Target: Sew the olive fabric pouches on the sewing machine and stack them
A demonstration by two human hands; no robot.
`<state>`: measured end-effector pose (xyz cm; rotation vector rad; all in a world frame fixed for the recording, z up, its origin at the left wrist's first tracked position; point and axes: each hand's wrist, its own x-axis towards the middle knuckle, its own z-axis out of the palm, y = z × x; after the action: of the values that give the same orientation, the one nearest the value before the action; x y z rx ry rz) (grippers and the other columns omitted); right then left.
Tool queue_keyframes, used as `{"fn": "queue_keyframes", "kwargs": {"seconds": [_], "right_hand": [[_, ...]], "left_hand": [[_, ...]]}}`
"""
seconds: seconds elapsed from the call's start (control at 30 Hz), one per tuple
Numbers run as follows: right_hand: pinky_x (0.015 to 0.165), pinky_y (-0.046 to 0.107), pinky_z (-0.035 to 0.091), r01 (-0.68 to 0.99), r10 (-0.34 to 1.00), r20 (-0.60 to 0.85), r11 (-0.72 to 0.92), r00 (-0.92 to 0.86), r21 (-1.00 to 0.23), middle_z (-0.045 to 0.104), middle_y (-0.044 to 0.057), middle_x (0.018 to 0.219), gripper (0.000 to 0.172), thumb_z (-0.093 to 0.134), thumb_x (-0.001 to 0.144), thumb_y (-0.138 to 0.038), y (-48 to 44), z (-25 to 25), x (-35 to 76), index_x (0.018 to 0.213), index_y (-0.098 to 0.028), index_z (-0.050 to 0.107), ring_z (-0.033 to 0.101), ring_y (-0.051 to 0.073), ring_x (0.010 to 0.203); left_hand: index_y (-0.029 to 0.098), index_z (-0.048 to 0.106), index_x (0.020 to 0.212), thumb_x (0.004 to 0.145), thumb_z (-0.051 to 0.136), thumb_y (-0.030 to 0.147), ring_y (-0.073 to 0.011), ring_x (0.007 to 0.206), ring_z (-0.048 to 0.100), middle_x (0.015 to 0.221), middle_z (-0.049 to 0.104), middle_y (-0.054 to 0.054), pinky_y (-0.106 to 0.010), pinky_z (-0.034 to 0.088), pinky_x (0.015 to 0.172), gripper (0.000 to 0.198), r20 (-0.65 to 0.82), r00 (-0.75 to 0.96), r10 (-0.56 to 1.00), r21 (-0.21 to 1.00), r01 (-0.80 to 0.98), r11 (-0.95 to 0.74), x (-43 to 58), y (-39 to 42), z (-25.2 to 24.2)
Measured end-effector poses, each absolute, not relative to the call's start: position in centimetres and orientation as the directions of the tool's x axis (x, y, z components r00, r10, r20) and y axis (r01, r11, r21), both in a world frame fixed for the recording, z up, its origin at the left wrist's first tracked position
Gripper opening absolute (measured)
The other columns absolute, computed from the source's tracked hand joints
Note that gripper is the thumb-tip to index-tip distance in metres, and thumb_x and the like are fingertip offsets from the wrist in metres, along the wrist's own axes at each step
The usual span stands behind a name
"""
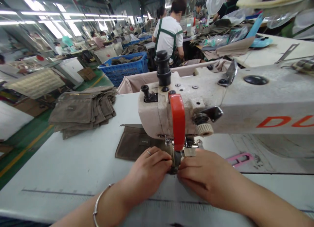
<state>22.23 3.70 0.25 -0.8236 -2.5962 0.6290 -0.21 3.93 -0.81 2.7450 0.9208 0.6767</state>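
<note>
Trainee: State the condition of the left hand (pixel 149 169) from your station.

Operator: On my head view, its fingers are bent and held together, contacting the right-hand part of the brown fabric pouch (pixel 129 143). I cannot tell whether they pinch it or press it flat.

Trainee: And the right hand (pixel 204 174)?

Operator: Its fingers are curled inward, just right of the needle area. I cannot tell whether they grasp the fabric; the fingertips are hidden.

Trainee: Give the position of the pouch.

Operator: I locate it flat on the pale worktop (pixel 71 164), its label facing up, its right end running beneath the head of the sewing machine (pixel 245 89). The orange-red lever guard (pixel 178 122) stands upright above the gap between the hands.

Trainee: List adjacent items.

Operator: I note a stack of similar pouches (pixel 76 109) at the left rear edge of the worktop, a pink-handled tool (pixel 239 159) beyond the right wrist, and a printed ruler scale (pixel 59 193) along the near side. Behind the worktop is a blue plastic crate (pixel 125 71) containing brown fabric.
</note>
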Motion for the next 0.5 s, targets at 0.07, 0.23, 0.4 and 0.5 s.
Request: {"fn": "queue_keyframes", "kwargs": {"seconds": [0.07,0.23,0.4,0.5], "right_hand": [[0.075,0.034,0.04,0.473,0.624,0.186,0.725,-0.759,-0.501,0.065,0.0,0.086,0.021,0.047,0.096,-0.021,3.8,0.3,22.5,0.096,-0.024,0.068,0.056,0.017,0.082],[0.081,0.037,0.042,0.514,0.658,0.236,0.724,-0.715,-0.46,0.065,0.003,0.091,0.019,0.05,0.093,-0.017,4.0,-0.3,22.0,0.099,-0.021,0.066,0.056,0.02,0.088],[0.08,0.038,0.045,0.546,0.659,0.205,0.728,-0.724,-0.415,0.063,0.005,0.091,0.017,0.052,0.086,-0.013,4.2,-0.7,21.4,0.095,-0.019,0.066,0.056,0.021,0.088],[0.085,0.039,0.045,0.546,0.649,0.19,0.736,-0.736,-0.399,0.064,0.005,0.091,0.017,0.051,0.085,-0.012,4.2,-0.7,21.4,0.09,-0.019,0.065,0.056,0.021,0.092]], "left_hand": [[0.016,0.063,0.1,0.093,0.047,0.009,-0.0162,0.09,0.063,0.1,0.068,-0.006,-0.031,0.052,0.083,0.019,0.381,0.694,0.611,0.317,0.523,-0.791,-0.1,4.0,-0.7],[0.016,0.062,0.099,0.094,0.05,0.014,-0.0164,0.087,0.063,0.096,0.068,-0.005,-0.031,0.052,0.083,0.014,0.403,0.61,0.682,0.379,0.568,-0.731,0.0,4.1,-0.8],[0.017,0.062,0.1,0.094,0.049,0.014,-0.0145,0.088,0.063,0.097,0.068,-0.004,-0.03,0.052,0.084,0.014,0.429,0.632,0.646,0.334,0.553,-0.763,-0.1,4.1,-0.9],[0.015,0.062,0.098,0.095,0.046,0.011,-0.0146,0.087,0.063,0.094,0.068,-0.005,-0.029,0.053,0.081,0.017,0.422,0.712,0.562,0.25,0.504,-0.827,0.0,4.0,-0.9]]}}
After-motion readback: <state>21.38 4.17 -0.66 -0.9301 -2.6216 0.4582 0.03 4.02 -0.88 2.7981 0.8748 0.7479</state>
